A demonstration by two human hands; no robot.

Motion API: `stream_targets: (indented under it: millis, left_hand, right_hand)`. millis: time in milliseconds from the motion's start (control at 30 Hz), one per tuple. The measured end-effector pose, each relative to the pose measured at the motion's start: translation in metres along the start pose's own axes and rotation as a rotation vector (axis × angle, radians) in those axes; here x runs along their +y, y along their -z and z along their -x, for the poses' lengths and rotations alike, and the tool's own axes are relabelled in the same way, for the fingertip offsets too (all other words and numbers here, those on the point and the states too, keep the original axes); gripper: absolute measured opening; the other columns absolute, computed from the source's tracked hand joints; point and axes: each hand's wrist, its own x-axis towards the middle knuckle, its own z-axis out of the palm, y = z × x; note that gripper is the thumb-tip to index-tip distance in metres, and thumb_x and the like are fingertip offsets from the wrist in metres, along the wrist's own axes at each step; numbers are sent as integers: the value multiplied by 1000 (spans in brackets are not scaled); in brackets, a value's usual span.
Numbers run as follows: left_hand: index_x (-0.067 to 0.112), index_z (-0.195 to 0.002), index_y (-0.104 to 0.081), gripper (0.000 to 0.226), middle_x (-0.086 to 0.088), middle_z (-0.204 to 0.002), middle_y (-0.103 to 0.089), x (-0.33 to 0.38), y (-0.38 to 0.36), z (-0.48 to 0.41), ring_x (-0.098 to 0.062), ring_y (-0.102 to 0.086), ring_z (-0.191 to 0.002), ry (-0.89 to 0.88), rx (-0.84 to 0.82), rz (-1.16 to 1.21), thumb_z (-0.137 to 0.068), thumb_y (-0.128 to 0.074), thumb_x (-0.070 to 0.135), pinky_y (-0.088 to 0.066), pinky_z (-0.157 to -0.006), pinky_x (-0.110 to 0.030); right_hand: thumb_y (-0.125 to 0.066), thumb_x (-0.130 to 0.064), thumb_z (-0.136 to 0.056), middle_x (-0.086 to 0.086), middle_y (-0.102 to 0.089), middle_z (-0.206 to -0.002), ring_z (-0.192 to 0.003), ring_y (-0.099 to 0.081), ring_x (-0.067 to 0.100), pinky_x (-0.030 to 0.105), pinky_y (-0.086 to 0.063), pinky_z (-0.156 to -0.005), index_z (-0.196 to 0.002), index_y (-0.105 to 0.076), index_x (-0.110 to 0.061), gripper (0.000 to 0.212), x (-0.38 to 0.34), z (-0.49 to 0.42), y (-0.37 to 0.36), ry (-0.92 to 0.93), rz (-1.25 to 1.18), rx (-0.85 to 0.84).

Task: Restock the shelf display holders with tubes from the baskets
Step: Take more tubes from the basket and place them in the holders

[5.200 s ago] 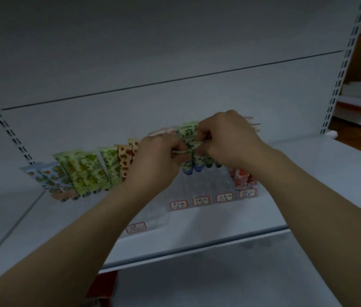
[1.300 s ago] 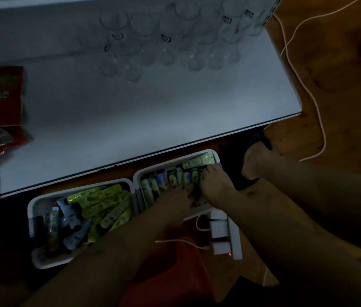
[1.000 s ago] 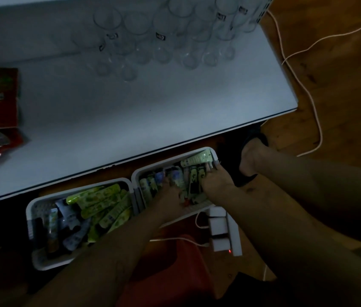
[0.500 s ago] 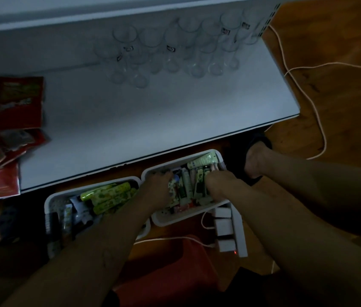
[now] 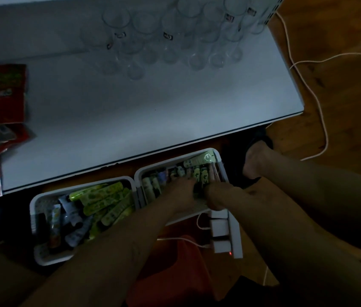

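- The person is crouching over two white baskets on the floor, and both hands are working in the right basket (image 5: 219, 161), so this looks like the picking step of the restock.
- The left hand (image 5: 183, 191) is lying over the middle row of tubes (image 5: 200, 173), with its fingers reaching forward onto them.
- The right hand (image 5: 216, 193) is sitting just beside it, toward the basket's near right corner, with its knuckles bunched.
- The light is too dim to tell whether either hand is pinching a tube or only pressing on the row.
- To do this well, I judge that one hand should be steadying the neighbouring tubes while the other is lifting a small matched bundle with the caps facing one way.
- The patterned tubes are lying side by side directly under and just ahead of both sets of fingertips.
- One pale tube (image 5: 199, 160) is lying crosswise against the far wall, beyond the fingers.
- The lime-green tubes (image 5: 99, 196) are heaped in the left basket (image 5: 33, 218), well clear of both hands.
- The display holders are not showing here, so the load will need carrying up past the lower shelf (image 5: 142, 111), where drinking glasses (image 5: 166, 41) are standing.
- A power strip (image 5: 226, 233) is lying just beside the right basket and is worth avoiding.
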Motion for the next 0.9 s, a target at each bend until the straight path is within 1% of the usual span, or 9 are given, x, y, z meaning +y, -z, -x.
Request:
stream_targets:
  millis: [100,200,267,400,567,633,700,800,900]
  left_hand:
    - [13,-132,-48,52,-12,-141,-41,6,-10,-18,-29,-45,-122,47,-83,189,-87,-63,33,-42,-100,-39]
    - [13,-112,-66,31,-10,-117,-62,9,-12,-26,-26,-58,-104,80,-103,244,-89,-62,34,-46,-86,-28]
    - [13,-102,-71,24,-10,-107,-66,12,-11,-27,-27,-59,-100,100,-47,276,-88,-62,30,-48,-86,-30]
    - [6,-109,-66,25,-15,-121,-60,26,-11,-28,-31,-55,-111,211,26,423,-94,-51,18,-44,-96,-31]
    - [10,-129,-57,40,-13,-131,-55,29,2,-31,-28,-55,-111,306,118,631,-90,-56,7,-46,-87,-28]
    - [13,-130,-57,40,-10,-130,-55,24,5,-34,-17,-57,-91,331,120,752,-90,-54,5,-48,-75,-24]
    - [16,-123,-61,36,-9,-122,-59,24,7,-37,-10,-52,-76,332,101,884,-90,-58,4,-46,-63,-20]
    - [19,-97,-59,20,-3,-103,-57,27,8,-37,-18,-53,-87,308,154,891,-84,-70,9,-44,-73,-25]
    - [18,-88,-50,22,0,-97,-52,26,3,-33,-21,-50,-92,300,195,785,-84,-61,0,-40,-74,-25]
  right_hand:
    - [-49,-14,-96,11,-59,-117,-65,-45,17,30,-39,-58,-138,-47,-10,42,5,-9,1,12,-43,-41]
    - [-45,-17,-98,15,-60,-114,-81,-53,26,38,-47,-75,-131,-50,-6,35,15,-11,2,22,-182,11]
    - [-43,-21,-99,16,-62,-111,-81,-54,28,38,-45,-70,-126,-53,-5,33,19,-11,-2,30,-266,97]
    - [-50,-18,-95,8,-55,-78,-58,-38,17,31,-41,-57,-73,-52,-15,22,21,-10,-7,-7,-271,246]
    - [-49,-23,-97,22,-58,-115,-93,-59,30,31,-39,-71,-117,-62,-2,32,28,-5,-8,37,-336,323]
    - [-49,-22,-97,23,-56,-124,-98,-59,34,34,-41,-72,-121,-60,-1,33,31,-3,-7,42,-341,333]
    - [-51,-21,-95,19,-62,-112,-85,-58,28,31,-40,-65,-113,-63,-1,29,33,2,-4,30,-347,333]
    - [-61,-27,-90,13,-61,-92,-79,-54,23,29,-41,-65,-100,-66,0,30,39,5,-2,12,-415,342]
    - [-69,-27,-85,7,-56,-70,-63,-50,15,23,-38,-55,-71,-65,-6,25,48,8,0,-3,-612,375]
